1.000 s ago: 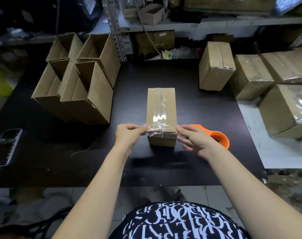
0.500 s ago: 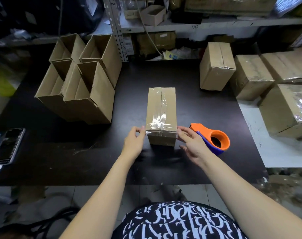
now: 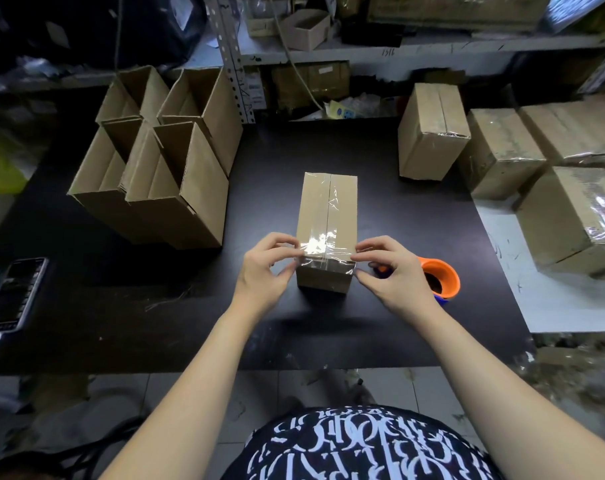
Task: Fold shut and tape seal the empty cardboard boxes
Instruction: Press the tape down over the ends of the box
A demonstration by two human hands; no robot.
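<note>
Right now both hands are curled in at the near end of the cardboard box point(image 3: 327, 209), one at each corner. The left hand point(image 3: 264, 271) has its fingers point(image 3: 287, 241) bent over the top edge and its thumb on the side wall below, pinching the end of the tape strip point(image 3: 323, 252) that crosses the box there. The right hand point(image 3: 396, 273) mirrors it at the opposite corner, its fingers point(image 3: 372, 244) bent on the top edge and the thumb lower on the side, nipping the strip's other end. Neither hand is relaxed; both grasp tape against cardboard.

The box lies lengthwise between the two hands on the black table point(image 3: 266, 174), its flaps closed, with clear tape running along the centre seam and the cross strip wrapping down over the near edge.

Just right of the box, partly behind the right hand, sits the orange tape dispenser point(image 3: 444, 277). Left of the box and further back stand the open boxes point(image 3: 176, 188), clustered with flaps up; the insides that show are bare cardboard. Beyond the box to the right stands a sealed box point(image 3: 432, 133), and further right lie film-wrapped cartons point(image 3: 571, 216). Far to the box's left lies a phone point(image 3: 15, 292).
</note>
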